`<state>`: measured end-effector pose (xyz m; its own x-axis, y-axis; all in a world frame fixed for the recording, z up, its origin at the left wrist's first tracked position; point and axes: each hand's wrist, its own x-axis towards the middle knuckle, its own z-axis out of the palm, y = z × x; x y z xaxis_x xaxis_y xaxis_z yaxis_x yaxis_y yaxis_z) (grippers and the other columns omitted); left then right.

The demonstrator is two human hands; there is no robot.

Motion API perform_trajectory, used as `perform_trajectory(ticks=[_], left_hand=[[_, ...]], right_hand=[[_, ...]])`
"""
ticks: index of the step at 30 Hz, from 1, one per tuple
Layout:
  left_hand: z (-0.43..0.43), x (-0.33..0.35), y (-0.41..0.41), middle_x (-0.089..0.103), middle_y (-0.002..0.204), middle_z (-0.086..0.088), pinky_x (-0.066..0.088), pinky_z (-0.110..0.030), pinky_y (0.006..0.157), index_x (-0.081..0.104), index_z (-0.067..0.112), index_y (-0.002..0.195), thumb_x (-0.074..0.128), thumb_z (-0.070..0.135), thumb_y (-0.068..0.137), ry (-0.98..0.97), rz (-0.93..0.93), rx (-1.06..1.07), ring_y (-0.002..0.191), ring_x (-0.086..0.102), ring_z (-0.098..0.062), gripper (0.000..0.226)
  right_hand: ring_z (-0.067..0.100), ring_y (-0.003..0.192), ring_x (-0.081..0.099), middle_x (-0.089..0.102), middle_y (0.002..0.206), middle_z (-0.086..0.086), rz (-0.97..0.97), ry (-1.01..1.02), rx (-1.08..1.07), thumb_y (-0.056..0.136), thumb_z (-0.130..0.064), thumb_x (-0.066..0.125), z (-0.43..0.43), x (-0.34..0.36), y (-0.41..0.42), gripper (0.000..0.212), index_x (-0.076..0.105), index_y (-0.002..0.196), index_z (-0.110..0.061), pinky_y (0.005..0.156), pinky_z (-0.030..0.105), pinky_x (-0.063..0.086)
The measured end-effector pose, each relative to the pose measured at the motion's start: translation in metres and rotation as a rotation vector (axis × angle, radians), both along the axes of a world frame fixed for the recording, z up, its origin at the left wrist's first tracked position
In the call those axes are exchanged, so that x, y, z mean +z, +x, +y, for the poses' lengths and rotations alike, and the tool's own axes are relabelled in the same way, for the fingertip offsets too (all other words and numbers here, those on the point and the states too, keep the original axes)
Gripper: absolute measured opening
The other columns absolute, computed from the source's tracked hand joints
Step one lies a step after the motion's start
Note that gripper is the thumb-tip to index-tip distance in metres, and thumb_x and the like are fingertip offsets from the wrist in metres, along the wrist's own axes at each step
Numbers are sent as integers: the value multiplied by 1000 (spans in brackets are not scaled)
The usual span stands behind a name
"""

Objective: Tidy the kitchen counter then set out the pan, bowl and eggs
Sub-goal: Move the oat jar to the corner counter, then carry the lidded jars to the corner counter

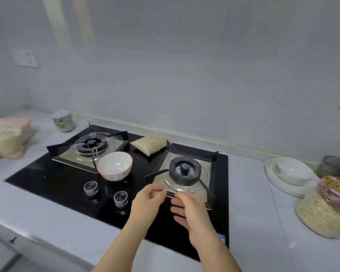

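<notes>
Head view: blurred by motion; fingertips hard to read.
Left hand (148, 195): fingers curled at the front edge of the right burner tray (163, 182); grip cannot be told.
Right hand (187, 206): likewise unclear, just beside the left.
Bowl (115, 165): upright on the hob (47, 179), beyond and left of both hands, untouched.

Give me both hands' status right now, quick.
Left hand: fingers curled at front edge of the square steel burner tray; grip cannot be told.
Right hand: at the same edge; cannot be told.

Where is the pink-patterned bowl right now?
In the head view, the bowl sits on the black hob, left of centre, just in front of the left burner and behind the knobs.
</notes>
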<state>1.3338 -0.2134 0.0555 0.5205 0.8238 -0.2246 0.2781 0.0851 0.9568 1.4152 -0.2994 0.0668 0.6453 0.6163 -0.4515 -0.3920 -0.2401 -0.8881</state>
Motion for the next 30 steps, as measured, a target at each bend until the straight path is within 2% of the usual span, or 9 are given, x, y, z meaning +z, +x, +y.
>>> perform_trajectory(ticks=[5,8,10,20,25,30], left_hand=[[30,-3,-68,68,83,1,51,-36,92,65,23,95,60,18,88,-46,-17,175,92,64,-17,10],[39,-7,-96,68,85,-3,49,-32,80,64,19,95,59,17,89,-52,-23,247,82,62,-14,9],[42,-8,-111,67,85,-1,48,-28,76,63,21,94,58,17,89,-55,-22,305,83,62,-14,8],[62,-12,-167,66,95,-1,51,-27,79,62,20,100,54,17,92,-90,-6,605,90,64,-13,12],[86,-15,-199,66,97,0,51,-28,81,62,20,103,53,19,92,-89,-16,703,91,64,-13,14],[135,-16,-252,67,94,1,52,-26,78,62,24,96,54,19,92,-81,-68,772,89,65,-12,10]], right_hand=[[19,94,63,66,101,5,35,-5,123,95,-18,50,45,-2,-58,12,59,102,-17,83,33,50],[20,92,64,66,101,6,44,-23,206,94,-18,50,62,-9,-82,10,60,98,-19,76,31,51],[19,90,64,66,100,6,47,-29,250,94,-18,50,73,-13,-94,11,60,99,-17,75,30,51],[18,85,64,67,96,5,99,-38,534,95,-16,48,123,-15,-140,13,60,93,-16,76,31,51],[17,88,63,65,99,5,73,-44,646,96,-18,47,155,-21,-168,15,59,104,-13,76,31,50],[20,89,62,64,99,6,56,-40,732,97,-18,47,210,-19,-222,15,58,104,-13,77,33,49]])
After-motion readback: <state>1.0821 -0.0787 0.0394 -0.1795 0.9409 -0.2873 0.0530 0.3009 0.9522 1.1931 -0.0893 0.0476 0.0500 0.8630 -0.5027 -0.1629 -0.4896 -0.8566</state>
